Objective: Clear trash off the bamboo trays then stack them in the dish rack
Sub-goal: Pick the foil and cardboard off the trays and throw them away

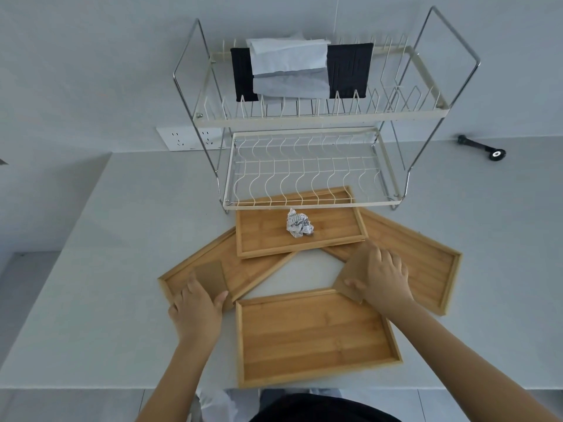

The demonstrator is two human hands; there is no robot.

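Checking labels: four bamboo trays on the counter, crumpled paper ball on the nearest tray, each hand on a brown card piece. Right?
Not quite. The head view shows the crumpled paper ball on the far tray by the dish rack, not the nearest tray, which is bare. The rest holds: four trays, left hand and right hand each on brown card.

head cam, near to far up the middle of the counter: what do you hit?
Near tray → bare counter gap → far tray with paper wad → rack lower shelf → upper shelf with cloths.

Soft even light, fisheye edges
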